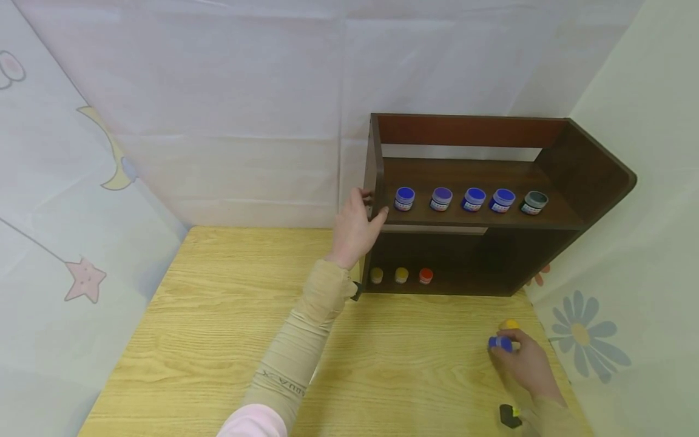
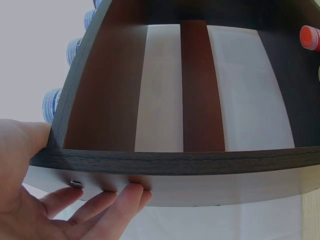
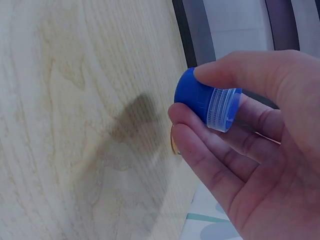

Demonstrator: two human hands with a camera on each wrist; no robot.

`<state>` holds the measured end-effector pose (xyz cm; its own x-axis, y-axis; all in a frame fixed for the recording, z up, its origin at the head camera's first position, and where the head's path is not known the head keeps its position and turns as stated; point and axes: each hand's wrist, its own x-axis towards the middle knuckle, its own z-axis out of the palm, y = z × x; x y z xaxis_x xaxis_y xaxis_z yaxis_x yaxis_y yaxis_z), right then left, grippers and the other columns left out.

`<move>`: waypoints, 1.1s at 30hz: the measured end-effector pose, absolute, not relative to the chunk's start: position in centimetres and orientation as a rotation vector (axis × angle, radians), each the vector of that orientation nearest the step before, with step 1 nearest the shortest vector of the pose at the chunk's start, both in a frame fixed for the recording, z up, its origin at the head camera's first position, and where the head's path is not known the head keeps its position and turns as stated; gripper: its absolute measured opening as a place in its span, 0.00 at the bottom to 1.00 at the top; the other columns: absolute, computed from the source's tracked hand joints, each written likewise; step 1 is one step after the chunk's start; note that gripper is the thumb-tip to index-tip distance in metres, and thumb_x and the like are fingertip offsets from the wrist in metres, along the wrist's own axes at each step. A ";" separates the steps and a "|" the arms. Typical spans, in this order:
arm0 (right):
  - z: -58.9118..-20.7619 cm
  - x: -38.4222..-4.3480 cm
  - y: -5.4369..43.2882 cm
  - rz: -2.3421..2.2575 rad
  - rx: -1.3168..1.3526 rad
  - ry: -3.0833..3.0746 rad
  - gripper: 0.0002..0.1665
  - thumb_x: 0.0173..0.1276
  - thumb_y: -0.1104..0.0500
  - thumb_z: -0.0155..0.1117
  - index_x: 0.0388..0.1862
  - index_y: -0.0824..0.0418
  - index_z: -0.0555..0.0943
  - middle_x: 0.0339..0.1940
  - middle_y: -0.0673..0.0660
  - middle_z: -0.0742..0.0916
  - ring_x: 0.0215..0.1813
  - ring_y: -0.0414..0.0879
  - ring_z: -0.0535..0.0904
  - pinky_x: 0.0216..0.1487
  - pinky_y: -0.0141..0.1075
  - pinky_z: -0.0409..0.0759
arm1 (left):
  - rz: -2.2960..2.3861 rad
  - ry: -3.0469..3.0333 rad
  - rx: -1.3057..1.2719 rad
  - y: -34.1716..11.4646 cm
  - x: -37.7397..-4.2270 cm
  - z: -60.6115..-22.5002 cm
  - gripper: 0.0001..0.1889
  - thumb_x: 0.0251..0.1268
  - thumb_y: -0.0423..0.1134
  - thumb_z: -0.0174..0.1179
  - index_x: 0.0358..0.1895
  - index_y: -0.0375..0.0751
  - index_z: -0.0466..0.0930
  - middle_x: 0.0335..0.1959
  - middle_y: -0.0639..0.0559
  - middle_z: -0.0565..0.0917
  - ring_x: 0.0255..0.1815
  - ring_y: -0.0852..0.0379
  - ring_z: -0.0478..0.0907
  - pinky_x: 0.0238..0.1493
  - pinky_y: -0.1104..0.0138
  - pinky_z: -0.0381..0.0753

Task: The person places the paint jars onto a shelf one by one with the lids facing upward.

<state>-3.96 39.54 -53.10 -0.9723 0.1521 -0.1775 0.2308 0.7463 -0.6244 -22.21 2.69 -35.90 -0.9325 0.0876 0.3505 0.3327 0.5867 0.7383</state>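
Observation:
My left hand grips the left side panel of a dark brown wooden shelf, its thumb at the front edge and its fingers against the panel's outer face. Low over the table's right side, my right hand holds a small blue paint jar between thumb and fingers. The jar is tipped on its side in the right wrist view, with its clear ridged lid toward the palm. Just behind that hand is a yellow paint jar, partly hidden.
Several paint jars line the upper board, among them a purple one and a dark one. Below stand three more: ochre, yellow and red. The wood-grain table meets cloth-covered walls behind and at right.

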 end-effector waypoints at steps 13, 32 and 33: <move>-52.2 -4.5 38.7 -1.137 0.161 3.000 0.19 0.69 0.67 0.67 0.58 0.69 0.80 0.55 0.77 0.80 0.28 0.40 0.79 0.25 0.34 0.76 | -1.253 -2.565 -0.325 2.7 -22.2 -35.9 0.25 0.74 0.49 0.62 0.63 0.37 0.67 0.55 0.46 0.80 0.44 0.49 0.82 0.38 0.59 0.82; -51.3 -5.3 37.9 -1.192 0.235 3.099 0.21 0.67 0.67 0.72 0.57 0.70 0.79 0.48 0.76 0.84 0.31 0.35 0.81 0.27 0.32 0.78 | -1.274 -2.556 -0.330 2.7 -22.2 -35.9 0.25 0.73 0.48 0.62 0.63 0.37 0.68 0.55 0.46 0.80 0.48 0.49 0.82 0.42 0.58 0.82; -51.3 -5.4 37.9 -1.193 0.244 3.094 0.21 0.68 0.65 0.72 0.57 0.70 0.79 0.48 0.75 0.84 0.32 0.35 0.81 0.28 0.31 0.78 | -1.274 -2.557 -0.330 2.7 -22.2 -35.9 0.25 0.74 0.49 0.62 0.63 0.37 0.68 0.55 0.46 0.80 0.48 0.49 0.82 0.41 0.58 0.82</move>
